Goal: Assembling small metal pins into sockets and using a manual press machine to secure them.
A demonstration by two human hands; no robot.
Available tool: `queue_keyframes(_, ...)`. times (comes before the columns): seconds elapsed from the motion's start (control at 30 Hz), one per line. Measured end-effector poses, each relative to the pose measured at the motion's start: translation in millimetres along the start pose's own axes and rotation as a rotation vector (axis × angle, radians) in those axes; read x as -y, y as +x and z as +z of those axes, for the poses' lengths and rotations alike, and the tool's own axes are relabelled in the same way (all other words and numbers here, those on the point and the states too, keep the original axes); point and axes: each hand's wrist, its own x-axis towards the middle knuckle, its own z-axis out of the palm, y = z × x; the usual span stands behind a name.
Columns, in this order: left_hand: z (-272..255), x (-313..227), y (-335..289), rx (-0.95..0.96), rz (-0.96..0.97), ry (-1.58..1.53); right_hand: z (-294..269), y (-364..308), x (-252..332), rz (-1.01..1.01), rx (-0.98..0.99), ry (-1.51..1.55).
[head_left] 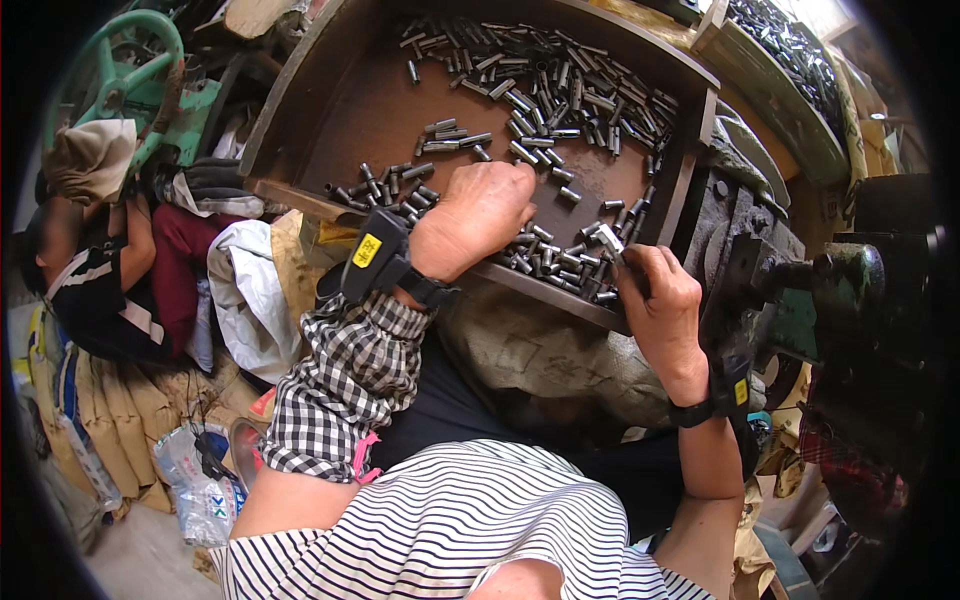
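A brown wooden tray in front of me holds several heaps of short, shiny metal tubes. My left hand hangs over the tray's near side with its fingers curled in. What they hold, if anything, is hidden beneath the hand. At the near right corner my right hand pinches a small metal tube between thumb and fingers. Loose tubes lie between the two hands against the near wall, and another small group rests beyond my left hand.
Right of the tray stands a dark, greasy machine. A second box of metal parts is at the far right. To the left, another person sits near a green machine with a handwheel. Sacks and a plastic bag lie below.
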Motion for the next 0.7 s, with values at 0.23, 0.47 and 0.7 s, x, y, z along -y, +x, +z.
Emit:
queue_keyframes(0.23, 6, 0, 3, -0.070, 0.051, -0.072, -6, 0, -1, 0.302, -0.008, 0.464)
queue_keyframes(0.47, -9, -37, 6, 0.336, -0.247, -1.300, -13, 5, 0, 0.579, -0.035, 0.937)
queue_keyframes(0.7, -3, -44, 7, 0.349, -0.225, -1.595, -12, 6, 1, 0.637, -0.123, 1.020)
